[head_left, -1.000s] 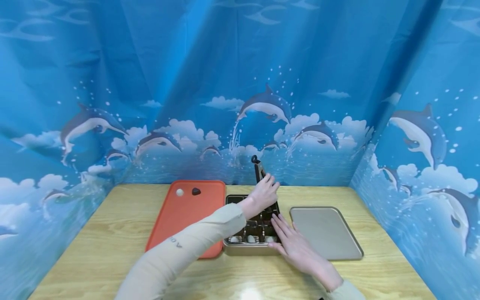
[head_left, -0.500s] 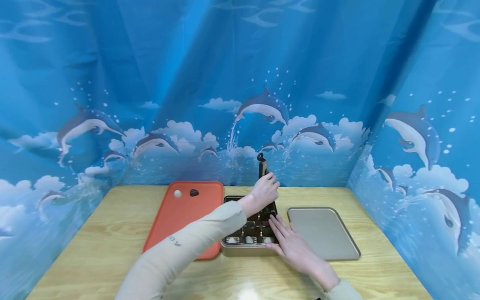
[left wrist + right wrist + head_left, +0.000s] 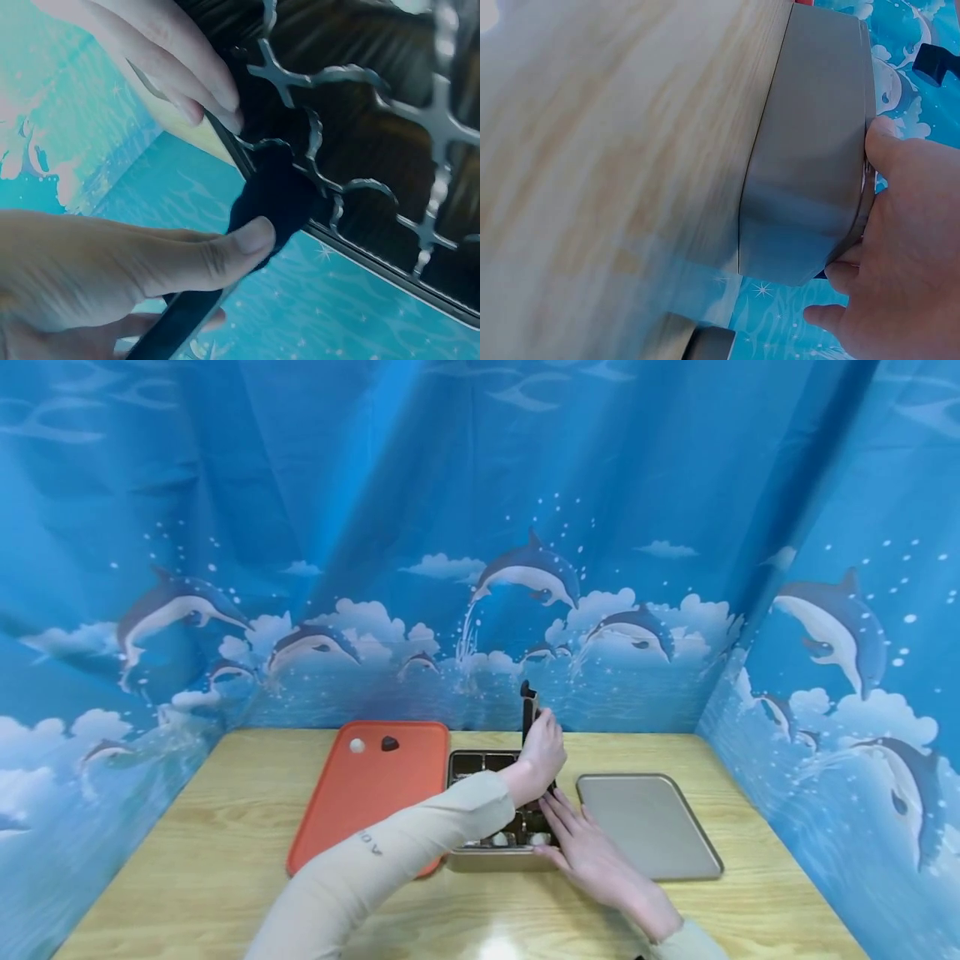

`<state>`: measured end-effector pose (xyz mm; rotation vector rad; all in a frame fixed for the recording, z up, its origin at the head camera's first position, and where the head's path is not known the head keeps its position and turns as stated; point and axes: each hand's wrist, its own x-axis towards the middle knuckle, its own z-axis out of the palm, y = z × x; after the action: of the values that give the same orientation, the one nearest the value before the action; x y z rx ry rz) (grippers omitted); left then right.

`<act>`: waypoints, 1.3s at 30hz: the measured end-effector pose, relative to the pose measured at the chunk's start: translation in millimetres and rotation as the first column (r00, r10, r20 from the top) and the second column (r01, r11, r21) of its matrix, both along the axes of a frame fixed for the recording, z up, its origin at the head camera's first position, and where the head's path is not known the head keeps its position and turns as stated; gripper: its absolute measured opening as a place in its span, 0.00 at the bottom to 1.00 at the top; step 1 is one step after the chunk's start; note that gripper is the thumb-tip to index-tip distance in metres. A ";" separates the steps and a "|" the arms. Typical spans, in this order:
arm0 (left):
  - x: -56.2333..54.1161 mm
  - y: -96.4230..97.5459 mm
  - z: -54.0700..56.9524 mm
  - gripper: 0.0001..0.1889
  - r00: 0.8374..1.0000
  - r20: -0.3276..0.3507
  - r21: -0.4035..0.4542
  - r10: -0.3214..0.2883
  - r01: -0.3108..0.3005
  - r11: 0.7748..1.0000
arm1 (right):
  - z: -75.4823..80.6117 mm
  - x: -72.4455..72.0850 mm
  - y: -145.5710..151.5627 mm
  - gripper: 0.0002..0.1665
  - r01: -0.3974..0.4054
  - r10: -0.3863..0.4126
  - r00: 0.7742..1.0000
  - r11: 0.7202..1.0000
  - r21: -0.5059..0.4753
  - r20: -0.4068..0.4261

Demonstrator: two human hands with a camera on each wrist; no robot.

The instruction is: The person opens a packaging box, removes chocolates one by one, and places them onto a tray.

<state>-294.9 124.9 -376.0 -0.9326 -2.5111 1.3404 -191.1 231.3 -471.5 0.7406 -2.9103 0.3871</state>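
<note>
In the middle of the head view, we see the left hand (image 3: 543, 752) with its fingers bent round dark tongs (image 3: 529, 714). The left wrist view shows the thumb pressed on them, near the broad dark tip (image 3: 274, 195). The tongs stand almost upright, with the ring end above, and we suppose this steep hold helps the tip to enter a small compartment from above without hitting the metal divider (image 3: 439, 124). Whether the tip pinches something, we cannot tell.

The divided box (image 3: 498, 862) is on the counter (image 3: 420, 931), just below the centre of the frame, and pale lumps (image 3: 539, 839) sit in its near row. The right hand (image 3: 592, 856) lies at its right side; its fingers are almost straight and close together, the thumb is spread to the near corner, and they touch the rim rather than grip a separate thing. In our judgement, this touch is to keep the box from sliding.

To the left, the red tray (image 3: 367, 797) carries a white lump (image 3: 357, 746) and a dark lump (image 3: 389, 743) near its far edge, apart from each other, so each is probably easy to take. On the right lies a flat grey panel (image 3: 648, 827), maybe the box's lid, beside the working area.
</note>
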 end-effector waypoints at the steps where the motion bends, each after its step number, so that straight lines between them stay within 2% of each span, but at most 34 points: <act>1: 0.0 2.0 -0.8 0.23 1.000 0.004 -0.011 0.016 -0.016 1.000 | 0.1 0.3 -0.2 0.43 -0.002 0.002 1.000 1.000 0.000 0.001; 5: -1.6 7.0 -1.4 0.24 0.998 0.021 -0.011 0.056 -0.056 0.998 | 0.8 1.2 -0.7 0.43 -0.008 0.008 1.000 1.000 0.003 -0.006; 8: -4.7 6.3 0.6 0.24 0.998 0.033 -0.004 0.051 -0.051 0.999 | 1.3 1.4 -0.3 0.43 -0.003 0.003 1.000 1.000 -0.008 -0.004; 16: -15.8 -3.7 7.1 0.22 0.996 0.093 0.069 0.002 -0.009 0.998 | 1.8 -0.6 0.0 0.43 -0.003 0.003 1.000 1.000 -0.029 -0.001; 30: -20.6 -20.7 7.9 0.15 0.989 0.081 0.179 -0.121 0.105 0.978 | 0.7 0.2 1.4 0.44 -0.012 0.012 1.000 1.000 -0.018 0.010; 34: -14.7 -24.4 9.4 0.16 0.993 0.065 0.189 -0.102 0.088 0.978 | -1.5 0.2 1.5 0.44 -0.011 0.011 1.000 1.000 -0.013 -0.007; 39: -6.1 -19.7 12.3 0.19 0.999 0.040 0.135 -0.036 0.031 0.990 | -3.2 -0.4 0.7 0.43 -0.013 0.013 0.999 1.000 -0.021 -0.031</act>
<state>-301.0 105.2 -363.7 -0.9801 -2.5681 1.1370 -191.5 232.0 -474.7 0.7559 -2.8696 0.4034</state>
